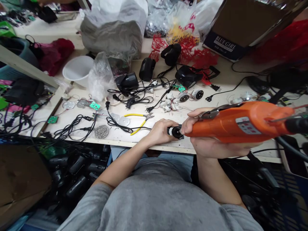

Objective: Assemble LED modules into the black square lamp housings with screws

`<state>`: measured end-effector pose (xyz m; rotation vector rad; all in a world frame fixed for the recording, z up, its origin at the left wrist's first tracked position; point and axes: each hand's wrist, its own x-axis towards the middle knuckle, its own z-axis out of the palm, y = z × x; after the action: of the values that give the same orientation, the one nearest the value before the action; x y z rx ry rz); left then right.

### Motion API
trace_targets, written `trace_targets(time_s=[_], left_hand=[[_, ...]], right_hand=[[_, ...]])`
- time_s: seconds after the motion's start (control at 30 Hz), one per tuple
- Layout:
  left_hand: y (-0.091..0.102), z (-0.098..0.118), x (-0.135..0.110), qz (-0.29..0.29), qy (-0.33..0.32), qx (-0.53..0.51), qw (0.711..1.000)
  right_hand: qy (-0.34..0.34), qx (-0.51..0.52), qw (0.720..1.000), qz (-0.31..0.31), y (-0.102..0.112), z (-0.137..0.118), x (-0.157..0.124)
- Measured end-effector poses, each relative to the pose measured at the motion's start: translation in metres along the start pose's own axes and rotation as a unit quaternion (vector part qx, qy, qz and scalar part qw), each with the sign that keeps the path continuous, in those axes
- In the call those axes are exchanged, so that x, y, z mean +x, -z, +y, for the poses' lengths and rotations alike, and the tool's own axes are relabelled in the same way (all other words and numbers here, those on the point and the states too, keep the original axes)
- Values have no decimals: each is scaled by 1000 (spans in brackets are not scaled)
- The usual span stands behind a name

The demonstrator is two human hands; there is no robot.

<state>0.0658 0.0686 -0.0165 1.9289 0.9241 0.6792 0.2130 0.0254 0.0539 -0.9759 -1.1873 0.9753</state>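
Observation:
At the table's front edge my left hand is closed around a small black part with a round dark opening; its exact kind is hard to make out. My right hand wraps around an orange electric screwdriver. The tool's tip points left, toward the black part, and my fingers hide where the two meet. A black power cord runs along the tabletop to my left hand. Left of that hand lie yellow-handled cutting pliers with their handles spread.
Screws fill a small round dish. Black housings, tangled cords, green circuit boards and small motors cover the tabletop. Behind stand a white bowl, bags and a cardboard box. Black parts lie below the left edge.

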Motion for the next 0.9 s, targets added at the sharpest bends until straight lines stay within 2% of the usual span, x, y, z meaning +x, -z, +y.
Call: trace_targets(time_s=[0.1,0.2,0.3,0.4,0.5,0.6,0.73,0.9], left_hand=[[1,0,0,-10,-4,7,1000],[2,2,0,-20,-12,33,999],[3,2,0,-30,-18,54,998],[3,3,0,-40,-19,55,997],[5,4,-1,-53,-15,51,997],[6,6,-4,-39,-10,35,999],[4,9,-7,-6,-34,29,999],[-1,7,-7,1,-57,75,996]], right_hand=[[0,14,1000,11,-3,-4,2],[38,29,999,-3,-3,-4,5],[63,17,998,9,-1,-1,6],[59,18,998,23,0,4,6],[73,72,994,29,-3,9,6],[116,137,983,33,-6,12,6],[90,147,985,25,-9,9,7],[76,169,982,32,-11,4,10]])
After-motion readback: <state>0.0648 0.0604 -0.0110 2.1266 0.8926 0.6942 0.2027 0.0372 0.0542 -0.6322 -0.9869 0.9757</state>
